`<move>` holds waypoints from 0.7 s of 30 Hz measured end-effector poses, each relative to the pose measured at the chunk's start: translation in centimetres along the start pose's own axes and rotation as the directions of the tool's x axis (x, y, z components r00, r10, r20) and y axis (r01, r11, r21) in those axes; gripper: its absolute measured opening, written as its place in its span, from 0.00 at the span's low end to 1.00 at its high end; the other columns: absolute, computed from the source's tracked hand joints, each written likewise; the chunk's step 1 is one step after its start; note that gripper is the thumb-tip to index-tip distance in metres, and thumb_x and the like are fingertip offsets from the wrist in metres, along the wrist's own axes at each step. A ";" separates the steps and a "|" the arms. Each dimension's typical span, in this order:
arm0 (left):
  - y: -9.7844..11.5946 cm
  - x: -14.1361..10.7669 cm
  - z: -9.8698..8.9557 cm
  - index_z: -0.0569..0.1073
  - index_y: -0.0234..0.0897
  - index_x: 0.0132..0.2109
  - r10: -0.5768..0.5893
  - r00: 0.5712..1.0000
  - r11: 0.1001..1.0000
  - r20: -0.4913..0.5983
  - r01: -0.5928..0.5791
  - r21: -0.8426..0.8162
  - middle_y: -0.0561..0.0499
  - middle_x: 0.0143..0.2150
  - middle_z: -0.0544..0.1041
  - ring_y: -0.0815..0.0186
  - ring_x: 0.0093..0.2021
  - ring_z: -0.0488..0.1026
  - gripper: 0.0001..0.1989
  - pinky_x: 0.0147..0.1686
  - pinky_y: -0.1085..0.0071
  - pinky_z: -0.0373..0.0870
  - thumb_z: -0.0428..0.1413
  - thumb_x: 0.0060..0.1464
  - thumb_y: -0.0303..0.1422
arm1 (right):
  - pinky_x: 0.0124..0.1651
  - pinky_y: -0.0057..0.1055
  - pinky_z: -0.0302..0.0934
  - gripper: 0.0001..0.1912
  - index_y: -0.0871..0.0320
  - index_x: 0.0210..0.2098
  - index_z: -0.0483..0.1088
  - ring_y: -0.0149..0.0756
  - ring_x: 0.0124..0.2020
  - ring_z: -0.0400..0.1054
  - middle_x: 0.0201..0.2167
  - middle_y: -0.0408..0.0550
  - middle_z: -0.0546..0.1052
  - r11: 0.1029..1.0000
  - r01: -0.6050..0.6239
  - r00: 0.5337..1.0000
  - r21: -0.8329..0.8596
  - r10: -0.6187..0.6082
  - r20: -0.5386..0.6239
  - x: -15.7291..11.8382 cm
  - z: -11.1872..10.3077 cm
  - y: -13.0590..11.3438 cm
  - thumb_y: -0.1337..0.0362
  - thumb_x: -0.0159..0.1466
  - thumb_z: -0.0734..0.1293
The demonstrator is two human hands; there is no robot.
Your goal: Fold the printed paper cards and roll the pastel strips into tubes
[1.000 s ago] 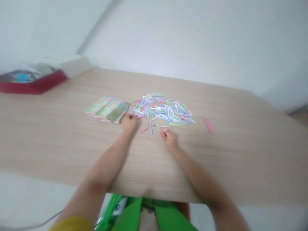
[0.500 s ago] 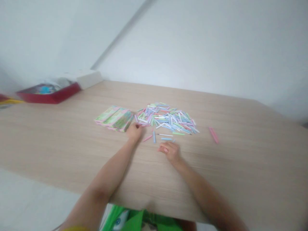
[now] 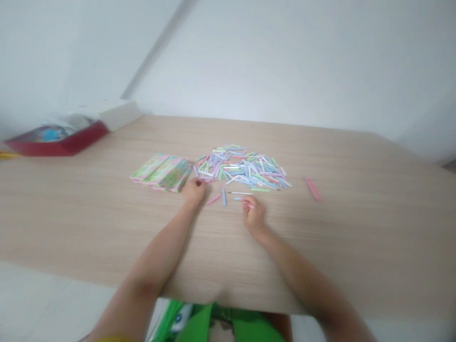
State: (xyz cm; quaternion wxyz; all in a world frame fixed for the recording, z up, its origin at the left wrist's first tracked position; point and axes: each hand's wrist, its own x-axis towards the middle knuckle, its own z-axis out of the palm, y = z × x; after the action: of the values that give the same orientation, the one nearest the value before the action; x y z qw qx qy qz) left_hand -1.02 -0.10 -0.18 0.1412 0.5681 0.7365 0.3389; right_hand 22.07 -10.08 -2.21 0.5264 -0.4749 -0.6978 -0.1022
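Observation:
A loose pile of thin pastel sticks [image 3: 249,168], pen-like in shape, lies mid-table. At its lower left edge, my left hand [image 3: 194,191] is closed with its fingertips by a few pink sticks; what it pinches, if anything, is hidden. My right hand [image 3: 255,213] is closed in front of the pile, a small pink stick [image 3: 248,204] showing at its fingers. It partly covers a blue stick [image 3: 237,198]. Between the hands lie another blue stick [image 3: 224,196], a pink stick [image 3: 214,199] and a thin white stick with a dark tip [image 3: 240,193].
Flat green-and-pink packs [image 3: 162,172] are stacked left of the pile. Pink sticks [image 3: 313,189] lie apart at the right. A red tray [image 3: 71,145] with mixed contents and a white box [image 3: 121,115] stand at the back left by the wall. Something green [image 3: 203,327] is below the table's front edge.
My right hand has moved slightly forward and right, now covering part of the blue stick, its fingers curled more. My left hand stays by the pile's edge. The whole view has shifted a little.

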 end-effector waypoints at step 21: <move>-0.3 0.2 0.1 0.80 0.36 0.40 0.056 0.998 0.997 -0.020 -0.057 -0.043 0.45 0.36 0.81 0.58 0.37 0.77 0.14 0.34 0.68 0.65 0.54 0.56 0.40 | 0.33 0.29 0.55 0.16 0.59 0.43 0.72 0.36 0.29 0.74 0.34 0.52 0.82 0.889 -0.332 0.912 -0.316 0.388 0.132 0.1 0.5 0.2 0.57 0.73 0.57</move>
State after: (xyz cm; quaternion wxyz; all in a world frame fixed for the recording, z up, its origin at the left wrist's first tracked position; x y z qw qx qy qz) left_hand -1.22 0.11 -0.40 0.1368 0.5825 0.7138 0.3639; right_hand 21.88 -9.56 -2.39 0.3921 -0.6753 -0.6222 -0.0561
